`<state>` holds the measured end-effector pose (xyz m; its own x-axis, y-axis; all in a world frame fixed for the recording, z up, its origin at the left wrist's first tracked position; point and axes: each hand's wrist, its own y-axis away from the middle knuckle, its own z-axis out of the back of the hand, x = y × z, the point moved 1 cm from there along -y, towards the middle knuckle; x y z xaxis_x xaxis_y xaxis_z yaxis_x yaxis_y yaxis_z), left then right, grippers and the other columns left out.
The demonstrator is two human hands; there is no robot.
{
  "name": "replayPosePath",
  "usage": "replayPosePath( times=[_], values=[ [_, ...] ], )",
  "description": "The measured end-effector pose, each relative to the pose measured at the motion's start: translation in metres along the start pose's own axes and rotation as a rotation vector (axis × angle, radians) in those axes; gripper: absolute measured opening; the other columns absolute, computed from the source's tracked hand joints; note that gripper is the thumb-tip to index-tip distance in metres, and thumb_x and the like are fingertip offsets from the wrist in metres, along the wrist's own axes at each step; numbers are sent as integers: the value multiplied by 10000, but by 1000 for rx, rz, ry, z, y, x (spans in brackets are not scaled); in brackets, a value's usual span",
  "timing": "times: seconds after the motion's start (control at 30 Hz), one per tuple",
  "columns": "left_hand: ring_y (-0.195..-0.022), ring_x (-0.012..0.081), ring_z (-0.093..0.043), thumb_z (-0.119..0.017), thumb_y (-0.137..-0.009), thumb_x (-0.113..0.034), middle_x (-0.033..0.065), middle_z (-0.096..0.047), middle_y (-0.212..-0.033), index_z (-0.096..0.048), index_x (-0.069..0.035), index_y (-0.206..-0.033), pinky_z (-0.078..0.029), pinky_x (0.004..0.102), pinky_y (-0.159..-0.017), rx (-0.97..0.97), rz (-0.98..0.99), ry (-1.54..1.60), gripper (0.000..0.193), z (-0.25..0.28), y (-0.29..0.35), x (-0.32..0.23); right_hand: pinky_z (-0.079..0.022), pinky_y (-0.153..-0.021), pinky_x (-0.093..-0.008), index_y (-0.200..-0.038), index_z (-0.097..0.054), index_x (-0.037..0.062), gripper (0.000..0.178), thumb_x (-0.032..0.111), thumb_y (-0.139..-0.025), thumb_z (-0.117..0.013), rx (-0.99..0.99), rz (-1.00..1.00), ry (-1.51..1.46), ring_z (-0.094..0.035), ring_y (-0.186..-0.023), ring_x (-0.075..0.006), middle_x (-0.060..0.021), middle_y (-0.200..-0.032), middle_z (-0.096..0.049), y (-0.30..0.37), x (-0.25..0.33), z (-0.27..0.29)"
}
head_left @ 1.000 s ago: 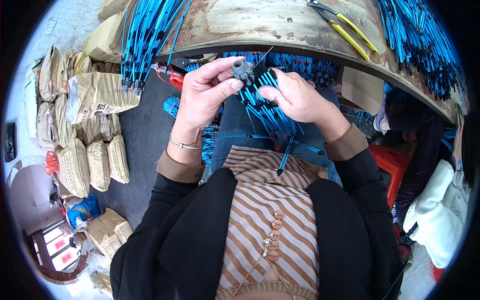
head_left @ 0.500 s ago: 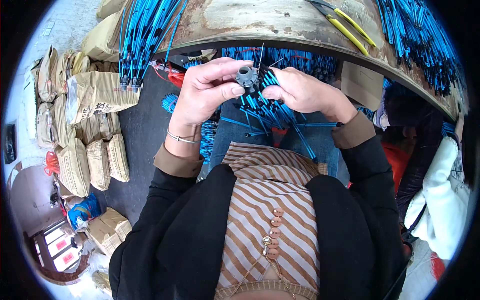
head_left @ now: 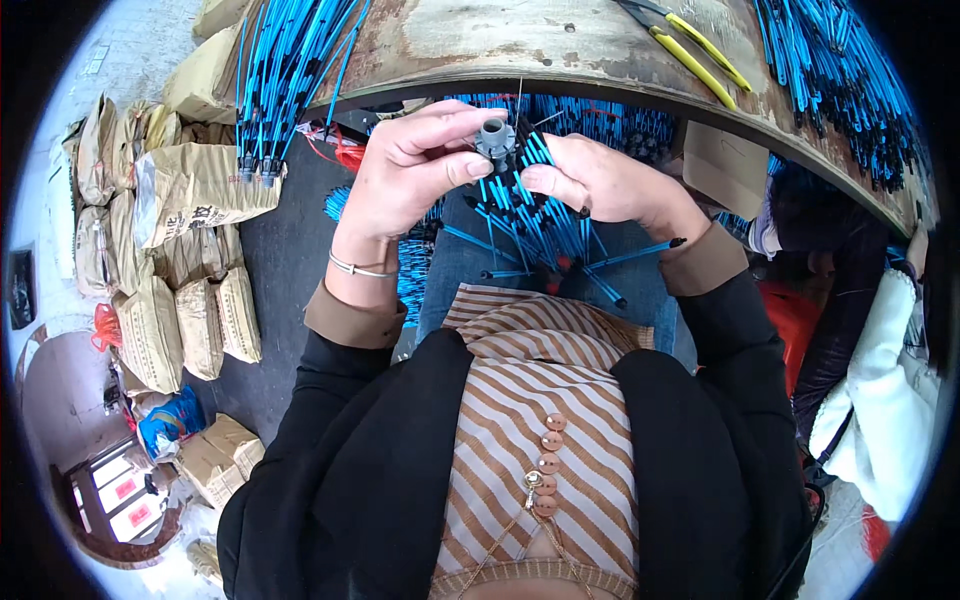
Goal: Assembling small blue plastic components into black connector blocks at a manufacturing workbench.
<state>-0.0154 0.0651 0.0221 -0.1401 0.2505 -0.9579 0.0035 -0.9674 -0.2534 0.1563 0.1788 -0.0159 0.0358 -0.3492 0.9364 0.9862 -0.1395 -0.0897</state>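
Grey fitting [head_left: 494,142], hollow end up, sits pinched in the left hand [head_left: 408,182], just left of blue rods [head_left: 548,220] clasped by the curled right hand [head_left: 612,180]

worn wooden tabletop [head_left: 480,40] | dark floor [head_left: 290,260], left | pale tiled floor [head_left: 125,55], upper left

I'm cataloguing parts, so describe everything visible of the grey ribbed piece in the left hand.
The grey, plastic-looking ribbed piece has a short round tube on top, its hollow mouth facing up toward the camera, above a wider notched collar. The left hand pinches it from its left side, close to the right hand. Thin blue rods with black ends crowd below; joins are too small to tell.
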Motion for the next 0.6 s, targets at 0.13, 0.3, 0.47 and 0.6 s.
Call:
replayPosePath(
  times=[0.13,0.3,0.47,0.6],
  values=[
    [-675,79,-506,-680,-741,43,47,-603,-881,-622,32,-1103,-390,176,-589,-168,211,381,367,-9,-7,8,-391,-519,-358,-807,-492,1,255,225,-927,-486,-151,-117,-5,-464,-499,-225,-106,-610,-551,2,3,-5],
    [-693,93,-563,-672,-774,9,61,-634,-904,-630,30,-1049,-432,177,-608,-375,352,645,279,-13,-3,35,-409,-535,-395,-825,-504,-27,276,228,-926,-476,-372,-53,43,-508,-509,-268,-142,-616,-571,1,-14,-10],
    [-721,112,-597,-657,-804,-25,89,-659,-919,-625,39,-1008,-466,187,-643,-864,262,130,216,-51,-9,35,-434,-568,-445,-843,-511,-63,309,232,-924,-474,-461,-215,156,-567,-556,-336,-192,-643,-596,-9,-18,-8],
    [-752,119,-604,-646,-818,-35,112,-668,-920,-618,52,-1025,-474,189,-671,-841,166,-421,226,-60,-9,28,-446,-581,-463,-882,-506,-84,319,231,-921,-481,-427,-248,174,-589,-595,-372,-219,-666,-606,-18,-6,-14]
  ],
)
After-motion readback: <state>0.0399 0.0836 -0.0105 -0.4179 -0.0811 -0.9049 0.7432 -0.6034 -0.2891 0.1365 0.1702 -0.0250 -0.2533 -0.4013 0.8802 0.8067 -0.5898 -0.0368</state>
